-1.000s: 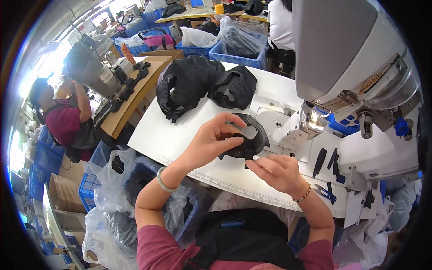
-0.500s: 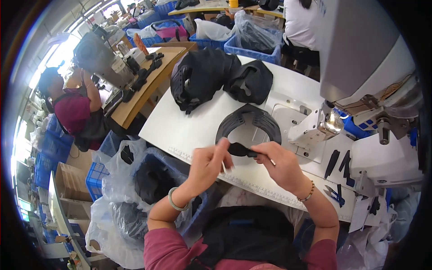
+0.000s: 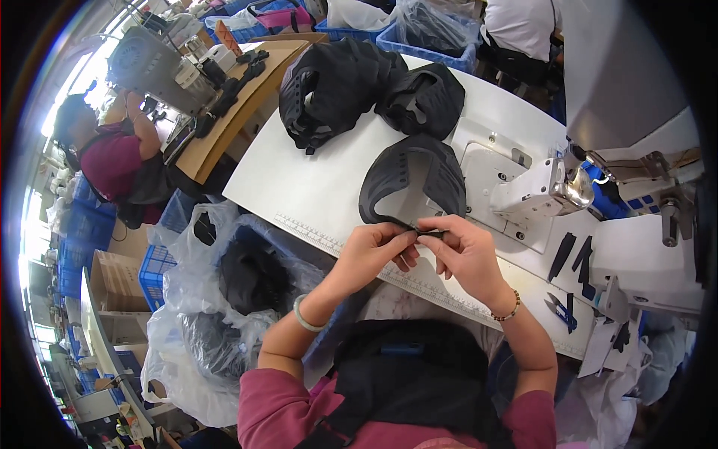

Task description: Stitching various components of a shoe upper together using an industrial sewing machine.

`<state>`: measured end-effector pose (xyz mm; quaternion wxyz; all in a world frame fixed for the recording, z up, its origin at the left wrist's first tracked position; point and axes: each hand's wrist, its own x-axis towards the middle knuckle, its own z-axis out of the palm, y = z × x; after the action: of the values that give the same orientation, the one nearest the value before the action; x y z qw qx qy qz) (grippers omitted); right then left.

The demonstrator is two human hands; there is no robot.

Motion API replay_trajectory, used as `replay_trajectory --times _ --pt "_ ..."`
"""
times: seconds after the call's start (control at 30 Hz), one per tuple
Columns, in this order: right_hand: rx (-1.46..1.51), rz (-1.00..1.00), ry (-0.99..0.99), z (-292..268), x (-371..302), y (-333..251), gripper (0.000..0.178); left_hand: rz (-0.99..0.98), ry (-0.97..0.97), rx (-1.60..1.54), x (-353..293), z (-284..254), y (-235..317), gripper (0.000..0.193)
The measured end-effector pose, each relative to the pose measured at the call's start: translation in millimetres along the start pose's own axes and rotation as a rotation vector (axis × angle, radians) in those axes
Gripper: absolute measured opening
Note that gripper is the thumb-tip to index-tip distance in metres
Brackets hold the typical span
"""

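White table (image 3: 299, 183) beneath; left hand (image 3: 374, 256), right hand (image 3: 470, 254) angled inward, close together, each grip pinching curved black piece (image 3: 398, 166).

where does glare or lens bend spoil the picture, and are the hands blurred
Head view: glare washes out the left edge; head view: the ruler strip bows with the fisheye, and black closes in around the rim; head view: the hands look fairly sharp, though fine detail of the curved black piece is hard to read at their fingertips.
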<state>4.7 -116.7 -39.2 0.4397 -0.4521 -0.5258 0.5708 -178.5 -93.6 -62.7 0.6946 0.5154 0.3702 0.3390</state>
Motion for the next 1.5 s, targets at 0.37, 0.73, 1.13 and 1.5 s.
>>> replay_trajectory --times 0.37,0.73,1.13,1.5 --pt "-0.381 -0.611 0.148 -6.9 1.6 12.1 0.008 0.222 0.252 -0.393 5.3 36.6 -14.2 0.017" --pt "-0.039 -0.242 0.144 -13.4 1.2 8.7 0.014 0.329 0.138 -0.099 5.9 36.9 -9.8 0.018" --pt "-0.229 -0.408 0.133 -10.9 1.7 6.6 0.01 0.127 0.06 -0.147 4.2 10.6 -12.1 0.037" --pt "-0.948 -0.683 -0.188 47.4 39.0 65.3 0.045 0.304 0.348 -0.544 43.0 -136.9 1.1 0.04"
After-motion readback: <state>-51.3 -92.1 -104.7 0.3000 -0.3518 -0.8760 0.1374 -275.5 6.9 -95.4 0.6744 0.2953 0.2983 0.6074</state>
